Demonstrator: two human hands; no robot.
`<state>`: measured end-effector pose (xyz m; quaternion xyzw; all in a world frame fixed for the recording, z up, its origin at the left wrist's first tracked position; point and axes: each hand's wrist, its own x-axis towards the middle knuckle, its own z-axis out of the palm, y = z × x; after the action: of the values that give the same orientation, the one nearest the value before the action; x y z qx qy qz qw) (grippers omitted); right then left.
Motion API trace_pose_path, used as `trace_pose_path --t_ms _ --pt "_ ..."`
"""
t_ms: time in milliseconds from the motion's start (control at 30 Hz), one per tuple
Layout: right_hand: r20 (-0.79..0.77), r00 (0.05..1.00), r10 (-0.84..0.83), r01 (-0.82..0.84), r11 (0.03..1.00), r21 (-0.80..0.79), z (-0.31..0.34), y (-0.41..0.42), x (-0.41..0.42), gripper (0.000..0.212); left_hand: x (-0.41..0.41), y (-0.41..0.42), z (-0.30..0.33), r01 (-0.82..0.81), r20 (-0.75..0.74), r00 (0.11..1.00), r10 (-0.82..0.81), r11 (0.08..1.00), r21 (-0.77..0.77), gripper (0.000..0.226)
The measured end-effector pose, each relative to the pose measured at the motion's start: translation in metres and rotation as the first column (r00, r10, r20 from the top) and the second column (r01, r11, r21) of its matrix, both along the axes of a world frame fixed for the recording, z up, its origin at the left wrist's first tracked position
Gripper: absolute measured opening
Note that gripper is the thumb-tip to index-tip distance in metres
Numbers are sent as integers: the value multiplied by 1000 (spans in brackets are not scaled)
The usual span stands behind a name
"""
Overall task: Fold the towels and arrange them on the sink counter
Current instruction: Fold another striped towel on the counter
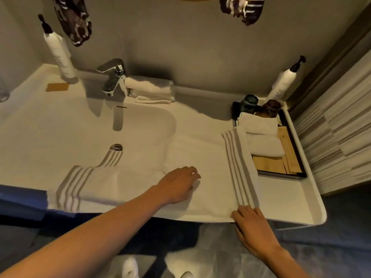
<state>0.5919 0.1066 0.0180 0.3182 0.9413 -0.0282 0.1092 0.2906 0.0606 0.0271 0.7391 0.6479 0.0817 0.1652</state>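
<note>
A white towel [210, 167] with grey stripes at both ends lies spread across the sink counter [285, 201], its left end hanging over the basin [80, 133]. My left hand [178, 183] rests flat on the towel's middle, fingers relaxed. My right hand [251, 223] is at the towel's near right corner by the striped edge, fingers laid on the hem at the counter's front edge. A stack of folded white towels [152, 89] sits behind the basin beside the tap [113, 77].
A black tray [297, 157] at the right holds rolled white cloths, paper packets and two dark jars. Pump bottles stand at the back left [60, 55] and back right [283, 83]. Patterned cloths hang on the wall above. A tiled wall rises to the right.
</note>
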Motion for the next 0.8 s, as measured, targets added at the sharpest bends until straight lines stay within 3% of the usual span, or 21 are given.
trace_pose_path --t_ms 100,167,200,233,267,300,333,367,433,500,667,800 --pt "-103 995 3 -12 996 -86 11 2 7 19 58 26 -15 49 -25 998 -50 998 -26 55" --pt "-272 938 -214 183 974 -135 10 18 15 27 78 31 -24 57 -64 996 -60 997 -60 57" --pt "-367 829 -421 364 906 -217 11 29 15 36 82 29 -29 50 -73 996 -55 996 -80 58" --pt "-426 644 -636 513 771 -376 14 42 10 47 84 28 -36 44 -84 995 -52 995 -93 58" --pt "-388 456 -801 594 599 -538 19 54 4 54 86 26 -42 42 -96 994 -52 994 -101 59" --pt "-304 332 -893 603 449 -659 22 67 -6 57 86 25 -46 42 -106 993 -53 994 -101 59" --pt "-220 297 -929 585 359 -727 25 78 -17 54 85 23 -48 42 -110 993 -52 995 -92 60" --pt "-164 320 -933 568 328 -755 26 87 -25 47 84 23 -49 46 -111 992 -56 995 -86 60" --pt "-161 390 -906 564 374 -736 27 99 -33 28 83 26 -48 49 -107 993 -58 996 -80 60" --pt "-204 374 -905 545 392 -741 32 109 -31 18 82 27 -47 46 -88 995 -52 996 -71 59" --pt "-342 358 -869 374 469 -800 76 122 -12 18 97 31 -35 -67 -10 998 67 997 -48 57" --pt "-309 386 -869 498 478 -723 107 132 18 19 129 49 -24 -43 48 998 45 998 -55 56"
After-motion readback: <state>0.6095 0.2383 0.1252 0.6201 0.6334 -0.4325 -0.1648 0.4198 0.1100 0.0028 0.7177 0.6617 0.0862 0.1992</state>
